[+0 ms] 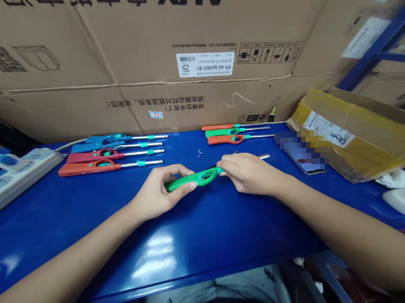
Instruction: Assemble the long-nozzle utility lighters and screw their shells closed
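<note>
A green long-necked lighter (180, 182) is held level above the blue table between my two hands. My left hand (160, 190) is closed round its handle, thumb along the near side. The fingers of my right hand (246, 171) pinch it at the teal collar, where the metal neck begins; most of the neck is hidden behind that hand, and its tip (265, 156) shows beyond. Behind my left hand lie several lighters in a row, among them an orange one (87, 167) and a red one (93, 156). Farther right lie a green lighter (218, 132) and two orange ones (222, 140).
A large cardboard box (149, 63) stands along the back edge. On the right are a phone (302, 154), partly blurred, an opened taped carton (352, 133) and a white object (404, 198). A power strip (21, 169) lies at the left. The blue table (207, 233) reaches to my lap.
</note>
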### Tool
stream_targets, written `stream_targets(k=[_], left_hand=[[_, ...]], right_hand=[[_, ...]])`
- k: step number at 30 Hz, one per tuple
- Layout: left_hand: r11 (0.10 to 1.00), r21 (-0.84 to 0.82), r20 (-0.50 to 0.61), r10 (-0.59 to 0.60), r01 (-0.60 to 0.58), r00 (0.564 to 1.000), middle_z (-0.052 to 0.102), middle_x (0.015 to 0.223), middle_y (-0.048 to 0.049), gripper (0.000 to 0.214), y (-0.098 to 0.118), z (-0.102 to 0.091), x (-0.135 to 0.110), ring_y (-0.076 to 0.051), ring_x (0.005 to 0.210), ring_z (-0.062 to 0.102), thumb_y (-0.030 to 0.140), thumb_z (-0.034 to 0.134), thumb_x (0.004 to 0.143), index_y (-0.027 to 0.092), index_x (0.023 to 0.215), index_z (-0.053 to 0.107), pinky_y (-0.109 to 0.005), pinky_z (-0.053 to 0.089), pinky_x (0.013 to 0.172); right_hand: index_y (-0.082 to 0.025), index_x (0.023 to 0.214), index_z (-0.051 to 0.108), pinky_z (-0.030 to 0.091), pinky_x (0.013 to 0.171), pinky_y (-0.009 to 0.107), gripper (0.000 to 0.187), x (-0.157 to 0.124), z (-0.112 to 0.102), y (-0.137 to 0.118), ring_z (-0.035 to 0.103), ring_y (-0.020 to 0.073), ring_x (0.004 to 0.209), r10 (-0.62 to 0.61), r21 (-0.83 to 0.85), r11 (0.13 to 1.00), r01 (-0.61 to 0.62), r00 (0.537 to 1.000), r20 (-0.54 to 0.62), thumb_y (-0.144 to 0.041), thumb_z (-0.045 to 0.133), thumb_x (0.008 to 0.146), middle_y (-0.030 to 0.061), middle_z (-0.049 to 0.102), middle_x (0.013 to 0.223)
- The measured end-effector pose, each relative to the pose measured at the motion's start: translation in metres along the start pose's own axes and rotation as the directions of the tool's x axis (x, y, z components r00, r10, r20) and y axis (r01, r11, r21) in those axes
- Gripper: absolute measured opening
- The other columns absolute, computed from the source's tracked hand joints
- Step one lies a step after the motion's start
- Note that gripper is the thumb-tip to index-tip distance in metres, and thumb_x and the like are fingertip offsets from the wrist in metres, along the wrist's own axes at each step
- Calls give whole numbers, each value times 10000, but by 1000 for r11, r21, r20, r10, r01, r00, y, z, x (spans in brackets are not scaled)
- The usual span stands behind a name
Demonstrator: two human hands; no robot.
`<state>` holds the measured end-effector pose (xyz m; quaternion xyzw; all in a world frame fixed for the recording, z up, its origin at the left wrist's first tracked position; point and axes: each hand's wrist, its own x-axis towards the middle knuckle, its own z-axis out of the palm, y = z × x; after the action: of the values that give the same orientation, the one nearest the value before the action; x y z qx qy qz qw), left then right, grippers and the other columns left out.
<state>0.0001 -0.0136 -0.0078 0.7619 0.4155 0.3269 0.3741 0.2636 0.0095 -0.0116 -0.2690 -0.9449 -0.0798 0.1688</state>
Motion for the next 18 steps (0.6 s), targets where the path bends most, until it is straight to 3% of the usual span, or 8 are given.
stream_targets(k=[8,14,18], left_hand=[[995,96,85,25,-33,996,775,975,-72,291,-2,-10,6,-232,856,737,430,688,869,169,997,710,-351,596,800],[971,208,55,110,-119,992,774,1065,-59,333,-10,-15,11,-219,942,725,439,701,877,194,1100,736,-322,560,868],[922,337,-5,203,-189,979,755,1124,-61,383,-15,-14,13,-210,992,702,470,672,906,209,1182,722,-321,533,911]], right_hand=[[-130,999,647,472,705,316,238,5,2,3,603,201,771,90,105,989,-105,987,134,-238,437,1033,91,656,892],[-186,1259,602,527,830,331,281,5,0,3,670,219,1005,141,201,968,-151,988,63,-281,461,1035,95,695,1131],[-187,1175,649,543,839,351,254,1,-1,16,688,234,1008,186,166,968,-190,982,39,-299,479,1023,94,724,1122]])
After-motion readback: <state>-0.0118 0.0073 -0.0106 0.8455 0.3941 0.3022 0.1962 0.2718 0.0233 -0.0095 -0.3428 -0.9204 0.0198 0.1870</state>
